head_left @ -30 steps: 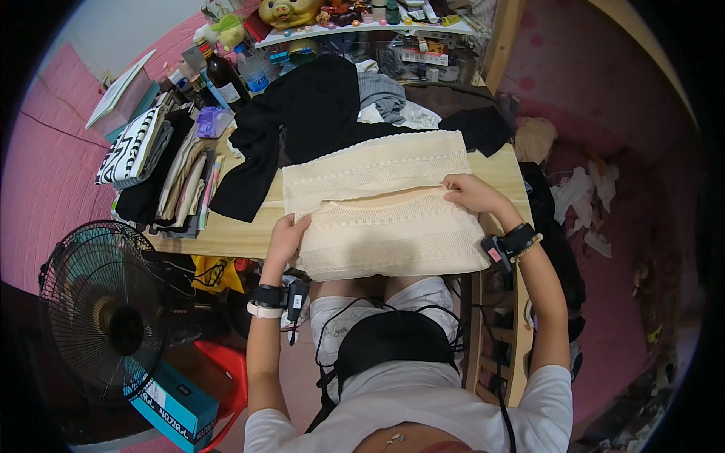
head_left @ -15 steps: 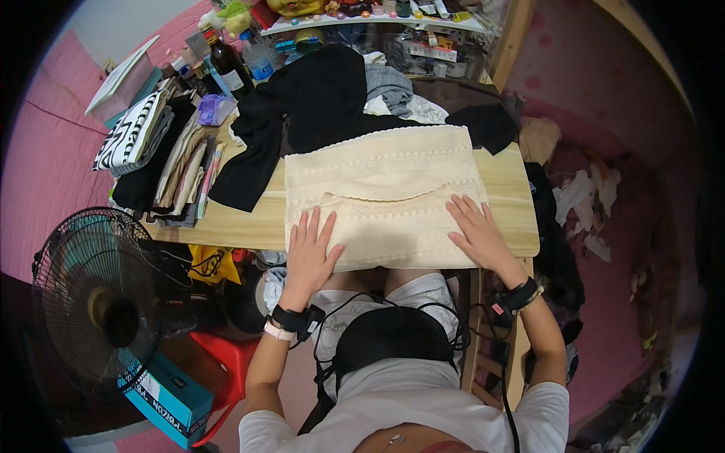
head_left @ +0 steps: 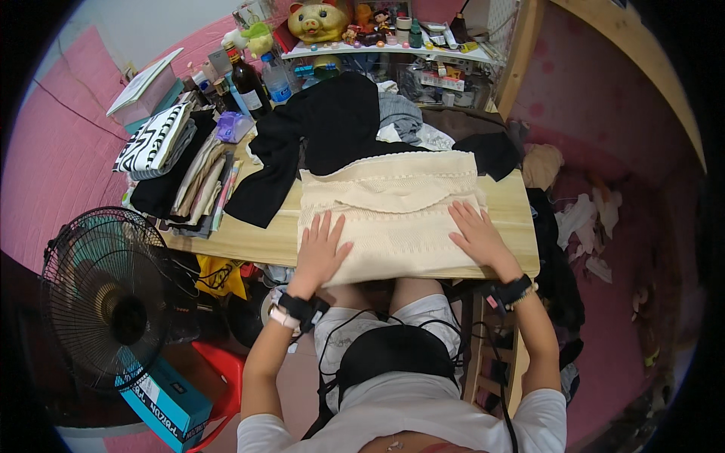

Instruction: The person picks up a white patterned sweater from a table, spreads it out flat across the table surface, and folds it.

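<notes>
Evenly spread, the left hand [head_left: 321,253] and the right hand [head_left: 483,238] lie palm down and well apart, each on one side of a cream knitted garment [head_left: 393,249]; neither is closed on anything, and the fingers are extended. The garment lies in layers on the wooden table [head_left: 513,219] in front of the person, its near edge at the front rim above the thighs.

It looks light, soft and stretchy, with a textured weave that probably grips the wood a little instead of sliding freely. Breakage seems no worry, though the thin scalloped edge could roll or ruck if pushed. The side edges, taken with thumb and fingers through all layers, look the surest hold; a pinch at the middle of one layer would likely let the rest sag.

Beyond it lie a black garment [head_left: 332,124] and a grey cloth [head_left: 400,113]; to the left stands a pile of folded clothes [head_left: 185,170], with a fan [head_left: 106,302] below.

A second ago the hands pinched the upper layer at its two ends, holding its edge up; now they press flat, and that edge sags toward the person in a loose curve.
</notes>
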### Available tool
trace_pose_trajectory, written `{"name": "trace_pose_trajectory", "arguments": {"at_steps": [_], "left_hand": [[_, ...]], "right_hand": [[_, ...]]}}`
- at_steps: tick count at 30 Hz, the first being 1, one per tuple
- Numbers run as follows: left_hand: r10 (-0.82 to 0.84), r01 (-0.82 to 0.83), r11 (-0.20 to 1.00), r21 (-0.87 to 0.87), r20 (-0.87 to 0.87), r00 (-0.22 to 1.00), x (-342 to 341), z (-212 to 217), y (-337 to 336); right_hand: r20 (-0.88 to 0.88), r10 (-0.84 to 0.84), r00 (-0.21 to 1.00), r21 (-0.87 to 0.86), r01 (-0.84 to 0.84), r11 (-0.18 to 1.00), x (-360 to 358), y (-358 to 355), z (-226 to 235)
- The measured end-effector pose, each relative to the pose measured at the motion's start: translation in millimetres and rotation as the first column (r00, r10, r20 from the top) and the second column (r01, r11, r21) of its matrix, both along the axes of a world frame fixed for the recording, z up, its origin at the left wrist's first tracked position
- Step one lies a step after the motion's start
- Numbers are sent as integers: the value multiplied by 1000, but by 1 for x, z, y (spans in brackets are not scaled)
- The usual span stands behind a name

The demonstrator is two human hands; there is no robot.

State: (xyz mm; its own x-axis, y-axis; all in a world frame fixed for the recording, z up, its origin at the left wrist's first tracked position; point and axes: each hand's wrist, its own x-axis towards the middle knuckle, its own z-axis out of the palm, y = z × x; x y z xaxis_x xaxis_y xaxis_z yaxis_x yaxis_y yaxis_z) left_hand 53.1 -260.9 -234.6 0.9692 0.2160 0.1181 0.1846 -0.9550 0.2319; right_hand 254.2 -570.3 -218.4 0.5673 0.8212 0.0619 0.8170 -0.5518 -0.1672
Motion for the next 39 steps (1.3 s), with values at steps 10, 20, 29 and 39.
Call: {"name": "trace_pose_trajectory", "arguments": {"at_steps": [10,20,29,39], "left_hand": [[-75,88,995,-54,204,976,6,33,-61],[-36,-3,993,121,324,945,19,4,-81],[62,-52,998,-43,259,964,12,19,-63],[-8,4,999,41,89,996,34,-4,-17]], "right_hand": [[68,24,997,162,-34,986,-70,25,34],[69,-63,996,88,57,994,-59,34,1],[78,-286,955,169,270,948,-61,27,12],[94,-272,958,102,262,960,-51,59,-20]]}}
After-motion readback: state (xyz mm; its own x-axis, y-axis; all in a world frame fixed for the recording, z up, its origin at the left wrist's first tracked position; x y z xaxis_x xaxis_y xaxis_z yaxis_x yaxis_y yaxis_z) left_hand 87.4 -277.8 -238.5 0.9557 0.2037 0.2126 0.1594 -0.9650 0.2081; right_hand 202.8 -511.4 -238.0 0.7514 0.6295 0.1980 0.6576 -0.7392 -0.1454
